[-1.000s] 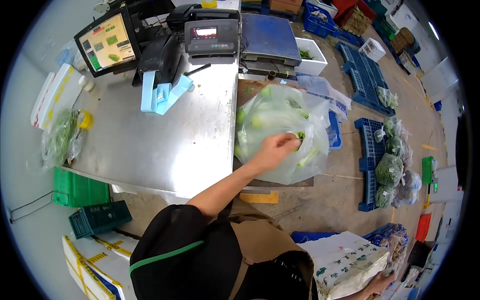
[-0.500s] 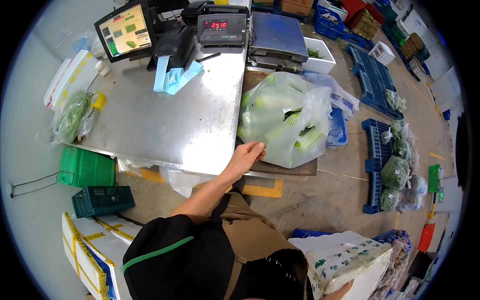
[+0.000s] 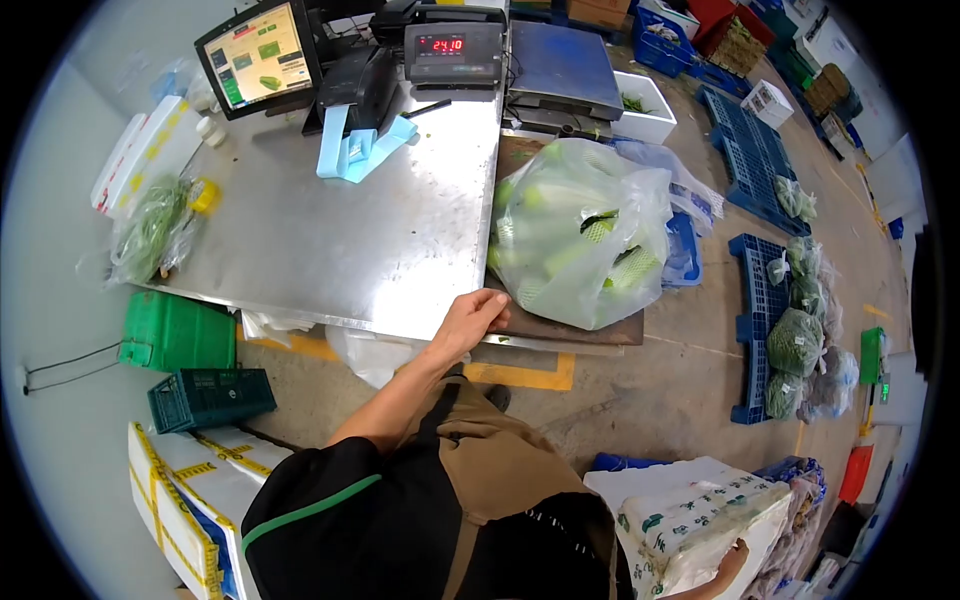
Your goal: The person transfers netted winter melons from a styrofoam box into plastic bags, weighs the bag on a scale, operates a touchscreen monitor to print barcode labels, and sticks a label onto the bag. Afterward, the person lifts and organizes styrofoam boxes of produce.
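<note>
My left hand [image 3: 476,320] is at the front edge of the steel table [image 3: 330,240], its fingers loosely curled in and nothing visible in them. Just right of it, a large translucent plastic bag [image 3: 575,275] rests on a brown board [image 3: 575,333]. Pale green, long vegetables show through the plastic, some in white foam netting. At the lower right, my right hand [image 3: 733,565] appears over a white foam box [image 3: 690,530] with green print. Its fingers are small and partly hidden, so their grip is unclear, as is whether they touch the box.
A scale display [image 3: 452,50] reads 24.10 beside a touch screen [image 3: 262,58] and a printer [image 3: 355,85] trailing blue labels. Behind the bag is a platform scale [image 3: 563,65]. Blue pallets [image 3: 757,320] with bagged greens stand right; green crates [image 3: 180,332] stand left.
My left hand has drawn slightly down and away from the plastic bag's edge. My right hand has come further into view over the foam box. The camera view has shifted slightly.
</note>
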`<state>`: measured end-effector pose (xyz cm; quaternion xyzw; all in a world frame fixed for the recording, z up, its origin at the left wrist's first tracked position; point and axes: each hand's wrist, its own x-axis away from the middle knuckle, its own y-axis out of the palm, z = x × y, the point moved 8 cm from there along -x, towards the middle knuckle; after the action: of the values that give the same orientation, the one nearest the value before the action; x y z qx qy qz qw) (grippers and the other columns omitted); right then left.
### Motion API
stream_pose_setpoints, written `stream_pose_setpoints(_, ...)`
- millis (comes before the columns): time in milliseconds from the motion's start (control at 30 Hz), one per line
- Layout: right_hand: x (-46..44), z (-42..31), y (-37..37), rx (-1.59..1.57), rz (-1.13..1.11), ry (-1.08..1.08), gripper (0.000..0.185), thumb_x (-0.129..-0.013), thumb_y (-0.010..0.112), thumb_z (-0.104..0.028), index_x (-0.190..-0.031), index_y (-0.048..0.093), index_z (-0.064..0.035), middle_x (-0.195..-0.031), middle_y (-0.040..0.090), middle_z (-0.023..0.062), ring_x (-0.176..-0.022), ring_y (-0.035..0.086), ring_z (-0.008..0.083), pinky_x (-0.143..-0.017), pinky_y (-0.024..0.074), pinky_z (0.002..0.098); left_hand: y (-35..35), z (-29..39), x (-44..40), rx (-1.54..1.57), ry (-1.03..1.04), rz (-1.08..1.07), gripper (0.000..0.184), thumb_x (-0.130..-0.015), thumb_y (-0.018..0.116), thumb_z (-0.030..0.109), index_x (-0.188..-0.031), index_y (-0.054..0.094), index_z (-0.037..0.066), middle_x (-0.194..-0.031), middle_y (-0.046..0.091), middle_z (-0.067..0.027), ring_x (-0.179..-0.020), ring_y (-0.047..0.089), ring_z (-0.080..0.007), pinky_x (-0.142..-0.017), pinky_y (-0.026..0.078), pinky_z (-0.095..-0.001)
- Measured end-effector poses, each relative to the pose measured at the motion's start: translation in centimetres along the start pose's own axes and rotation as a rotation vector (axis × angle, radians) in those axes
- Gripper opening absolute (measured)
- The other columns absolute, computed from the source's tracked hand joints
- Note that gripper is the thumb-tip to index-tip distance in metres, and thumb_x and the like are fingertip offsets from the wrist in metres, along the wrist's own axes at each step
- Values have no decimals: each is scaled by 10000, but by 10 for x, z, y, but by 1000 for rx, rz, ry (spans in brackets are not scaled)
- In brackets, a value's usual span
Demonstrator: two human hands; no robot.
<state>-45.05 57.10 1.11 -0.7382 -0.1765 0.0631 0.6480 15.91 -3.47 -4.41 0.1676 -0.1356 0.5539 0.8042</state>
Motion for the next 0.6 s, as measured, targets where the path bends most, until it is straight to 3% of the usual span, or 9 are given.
stream_pose_setpoints(100,4,-2,-4,7,24,-30,508,-722,641,-111,-1214,548,-24,-1152,586,231,-1040,557,379,-933,427,446,-7,3,-5,15,-22,-21,339,-936,520,285,-1052,597,-24,-851,610,-51,-771,562,-109,-719,471,-251)
stream_pose_setpoints(200,1,-20,-15,205,49,-4,445,-747,485,-49,-1181,551,24,-1127,570,235,-1062,544,369,-887,444,428,-30,9,-9,-15,-6,-16,340,-932,525,269,-1069,590,-36,-850,610,-58,-775,563,-112,-721,473,-249)
stream_pose_setpoints(300,9,-76,-46,378,188,45,430,-759,471,-45,-1173,560,30,-1158,565,247,-1076,543,365,-895,436,423,-77,5,-16,78,33,26,335,-930,523,244,-1082,582,-49,-851,606,-68,-780,564,-125,-737,480,-256)
stream_pose_setpoints(433,56,-241,-75,375,367,3,399,-824,490,-81,-1201,534,38,-1205,551,234,-1116,522,367,-917,420,417,-167,14,-13,49,31,168,293,-933,521,202,-1046,601,-56,-836,629,-92,-759,602,-145,-729,510,-275)
stream_pose_setpoints(467,71,-291,-74,398,404,-91,396,-808,518,-72,-1196,543,8,-1144,575,224,-1072,531,384,-909,423,416,-193,14,-15,61,44,187,290,-931,522,204,-1042,607,-50,-830,630,-89,-750,603,-144,-716,513,-280)
stream_pose_setpoints(533,60,-332,-43,257,588,-514,348,-829,540,-32,-1173,558,18,-1152,586,212,-1058,564,348,-925,419,400,-251,13,-17,54,42,236,281,-929,525,201,-1041,609,-43,-817,630,-82,-727,604,-141,-699,515,-279)
stream_pose_setpoints(600,110,-457,-26,94,417,-560,293,-845,553,-54,-1126,577,26,-1090,614,201,-1008,586,341,-896,434,391,-316,9,-19,41,27,358,248,-917,544,198,-997,615,-26,-779,620,-61,-680,594,-132,-651,507,-257)
